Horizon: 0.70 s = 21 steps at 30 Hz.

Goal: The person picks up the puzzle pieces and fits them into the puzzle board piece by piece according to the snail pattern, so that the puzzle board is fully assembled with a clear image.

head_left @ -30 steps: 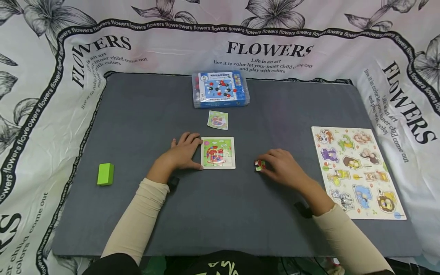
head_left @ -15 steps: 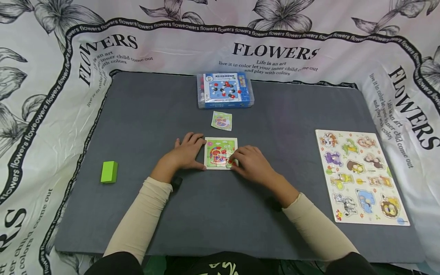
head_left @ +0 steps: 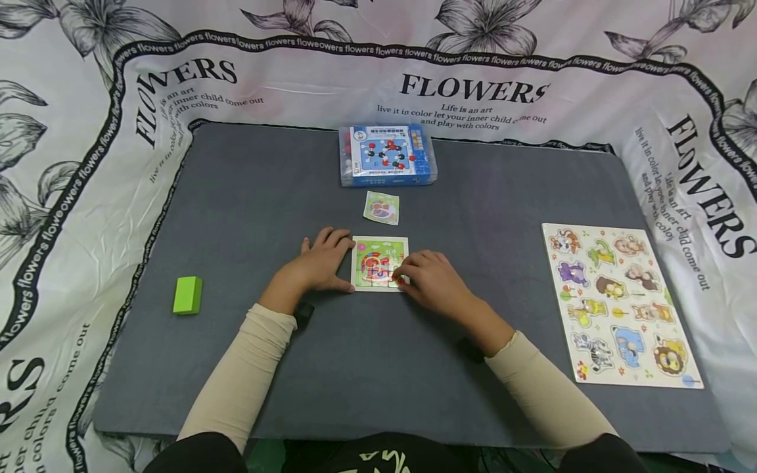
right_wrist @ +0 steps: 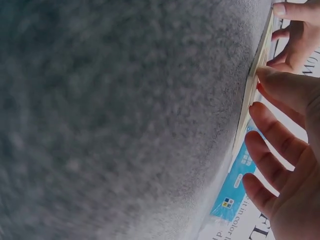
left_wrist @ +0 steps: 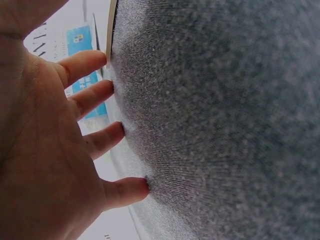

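A small square jigsaw puzzle [head_left: 376, 253] in a pale frame lies mid-table in the head view, showing a red and pink picture on green. Against its left edge rests my left hand [head_left: 315, 267], thumb and fingers spread; the left wrist view has these fingertips [left_wrist: 134, 189] touching the grey cloth. My right hand [head_left: 436, 282] pinches a small red-and-green puzzle piece [head_left: 398, 279] over the lower right corner of the puzzle. Fingers partly hide that piece. From the right wrist, the thumb [right_wrist: 282, 89] and index finger meet at the frame's edge, the other fingers loosely bent.
Behind the puzzle lie a small picture card [head_left: 381, 208] and a blue molecular model box [head_left: 387, 157]. A green block [head_left: 187, 295] stands at left. An animal puzzle board [head_left: 621, 305] lies at right, and flower-printed cloth [head_left: 325, 79] surrounds the grey table [head_left: 266, 177].
My right hand has come left from the table with the puzzle piece, onto the puzzle's lower right corner, and shifted it slightly there. My left hand keeps its place. The head view has shifted slightly.
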### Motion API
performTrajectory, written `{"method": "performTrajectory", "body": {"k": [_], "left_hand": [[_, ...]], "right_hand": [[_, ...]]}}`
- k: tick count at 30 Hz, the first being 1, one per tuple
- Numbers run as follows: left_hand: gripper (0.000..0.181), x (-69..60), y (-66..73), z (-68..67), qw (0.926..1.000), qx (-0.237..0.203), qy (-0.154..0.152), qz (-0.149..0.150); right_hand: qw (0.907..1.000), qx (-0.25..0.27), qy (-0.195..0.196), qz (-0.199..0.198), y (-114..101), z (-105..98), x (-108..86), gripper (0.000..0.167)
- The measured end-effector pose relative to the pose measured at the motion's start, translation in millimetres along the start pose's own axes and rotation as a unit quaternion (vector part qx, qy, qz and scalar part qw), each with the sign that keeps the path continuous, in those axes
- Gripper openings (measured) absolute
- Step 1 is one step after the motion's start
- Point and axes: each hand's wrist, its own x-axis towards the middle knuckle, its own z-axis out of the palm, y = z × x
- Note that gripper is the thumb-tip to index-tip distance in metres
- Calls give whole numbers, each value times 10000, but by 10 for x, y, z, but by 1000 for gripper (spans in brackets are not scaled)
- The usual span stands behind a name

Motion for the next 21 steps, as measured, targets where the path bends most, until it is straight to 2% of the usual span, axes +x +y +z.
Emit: {"method": "performTrajectory", "body": {"k": [11,15,18,21], "left_hand": [[90,-4,-31,-6,10000,57,-25,17],[90,-65,-21,153,10000,21,-61,36],[90,-133,-18,341,9997,-127,-217,56],[92,-197,-6,463,9987,-316,-402,58]], "right_hand": [[9999,88,80,-108,11,42,40,12],[9998,111,-100,-138,-38,122,-66,13],[9988,80,-455,-191,-88,171,-184,15],[9970,15,-762,-118,-98,101,-236,22]]}}
